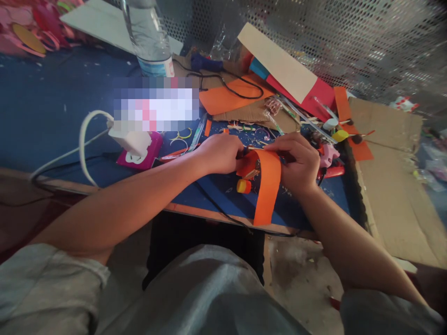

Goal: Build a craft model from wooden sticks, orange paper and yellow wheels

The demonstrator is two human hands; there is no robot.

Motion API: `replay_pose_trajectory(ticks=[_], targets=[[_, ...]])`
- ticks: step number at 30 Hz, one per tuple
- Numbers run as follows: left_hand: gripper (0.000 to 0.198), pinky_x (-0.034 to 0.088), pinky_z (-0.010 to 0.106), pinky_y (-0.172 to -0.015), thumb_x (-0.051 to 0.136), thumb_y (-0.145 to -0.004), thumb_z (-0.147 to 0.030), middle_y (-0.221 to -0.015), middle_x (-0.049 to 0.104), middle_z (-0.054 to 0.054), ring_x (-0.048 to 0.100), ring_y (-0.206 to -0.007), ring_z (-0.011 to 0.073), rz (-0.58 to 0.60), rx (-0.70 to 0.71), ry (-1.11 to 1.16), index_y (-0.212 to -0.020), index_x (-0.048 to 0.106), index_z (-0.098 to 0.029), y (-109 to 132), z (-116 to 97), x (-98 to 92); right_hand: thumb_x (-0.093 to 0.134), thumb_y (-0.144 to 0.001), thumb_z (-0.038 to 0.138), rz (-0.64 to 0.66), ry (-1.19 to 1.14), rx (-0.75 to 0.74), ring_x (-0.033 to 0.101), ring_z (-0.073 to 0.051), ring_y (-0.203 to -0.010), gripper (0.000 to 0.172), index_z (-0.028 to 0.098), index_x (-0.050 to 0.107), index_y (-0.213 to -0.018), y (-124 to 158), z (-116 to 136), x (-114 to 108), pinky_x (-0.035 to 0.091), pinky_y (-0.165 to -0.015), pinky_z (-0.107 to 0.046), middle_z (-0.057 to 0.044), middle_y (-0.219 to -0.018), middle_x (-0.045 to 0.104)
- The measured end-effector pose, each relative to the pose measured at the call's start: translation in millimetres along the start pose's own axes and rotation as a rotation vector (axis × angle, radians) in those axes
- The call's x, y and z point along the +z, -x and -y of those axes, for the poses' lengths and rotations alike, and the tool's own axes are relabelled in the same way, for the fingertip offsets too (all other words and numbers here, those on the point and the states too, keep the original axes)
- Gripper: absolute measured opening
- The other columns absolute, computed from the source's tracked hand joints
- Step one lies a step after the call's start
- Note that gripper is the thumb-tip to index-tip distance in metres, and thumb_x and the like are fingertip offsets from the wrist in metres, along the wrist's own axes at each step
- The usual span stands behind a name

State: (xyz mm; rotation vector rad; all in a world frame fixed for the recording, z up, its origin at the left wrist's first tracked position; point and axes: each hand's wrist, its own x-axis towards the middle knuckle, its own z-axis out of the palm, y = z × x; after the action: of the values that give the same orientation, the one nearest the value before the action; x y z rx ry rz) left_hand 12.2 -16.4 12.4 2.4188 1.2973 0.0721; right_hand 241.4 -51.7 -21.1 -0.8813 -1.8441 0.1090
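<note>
A bent orange paper-like strip stands between my hands, with one end hanging down toward the table's front edge. My left hand is closed at its left side, fingers curled in around it. The fingers of my right hand are bent together over its upper right edge, and the strip is pinched there. A thin pale stick lies along the top between the fingertips; what holds it is partly hidden. Below my left hand sits a small yellow-and-orange cap.
A water bottle and a magenta power socket with a white plug stand left. Orange sheets, a cream board and a pink glue gun lie behind and right. Cardboard borders the right side. Cords cross the table.
</note>
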Motion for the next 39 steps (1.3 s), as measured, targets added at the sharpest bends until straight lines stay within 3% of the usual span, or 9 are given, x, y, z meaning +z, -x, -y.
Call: replay_pose_trajectory(ticks=[9, 24, 31, 39], targets=[[0.029, 0.033, 0.036, -0.064, 0.072, -0.095, -0.046, -0.087, 0.081, 0.009, 0.071, -0.080, 0.0236, 0.029, 0.044, -0.045, -0.097, 0.085, -0.020, 2.3, -0.1, -2.6, 0.093, -0.093, 0.047, 0.013, -0.042, 0.039, 0.073, -0.018, -0.074, 0.021, 0.028, 0.086, -0.094, 1.8, -1.3, 0.0, 0.062, -0.059, -0.032, -0.004, -0.090, 0.080], [0.025, 0.036, 0.036, -0.068, 0.077, -0.087, -0.044, -0.083, 0.078, 0.008, 0.069, -0.079, 0.0246, 0.072, 0.016, -0.023, -0.095, 0.086, -0.021, 3.0, -2.0, -4.4, 0.094, -0.092, 0.048, 0.012, -0.038, 0.027, 0.073, -0.018, -0.073, 0.022, 0.027, 0.087, -0.093, 1.6, -1.8, 0.0, 0.060, -0.059, -0.033, -0.004, -0.088, 0.080], [0.028, 0.037, 0.036, -0.068, 0.076, -0.088, -0.047, -0.083, 0.078, 0.008, 0.070, -0.080, 0.0243, 0.079, 0.015, -0.027, -0.096, 0.086, -0.021, 4.8, -3.3, -6.7, 0.091, -0.093, 0.058, 0.013, -0.015, 0.031, 0.073, -0.018, -0.073, 0.030, 0.029, 0.085, -0.092, 2.1, -4.4, 0.4, 0.061, -0.058, -0.033, -0.003, -0.088, 0.079], [0.025, 0.036, 0.037, -0.065, 0.075, -0.086, -0.044, -0.084, 0.080, 0.007, 0.071, -0.080, 0.0249, 0.065, 0.035, -0.027, -0.094, 0.085, -0.023, 4.8, -2.1, -6.0, 0.093, -0.091, 0.056, 0.015, -0.033, 0.023, 0.073, -0.021, -0.072, 0.026, 0.030, 0.086, -0.091, 2.2, -3.5, -0.6, 0.063, -0.059, -0.037, -0.004, -0.088, 0.079]])
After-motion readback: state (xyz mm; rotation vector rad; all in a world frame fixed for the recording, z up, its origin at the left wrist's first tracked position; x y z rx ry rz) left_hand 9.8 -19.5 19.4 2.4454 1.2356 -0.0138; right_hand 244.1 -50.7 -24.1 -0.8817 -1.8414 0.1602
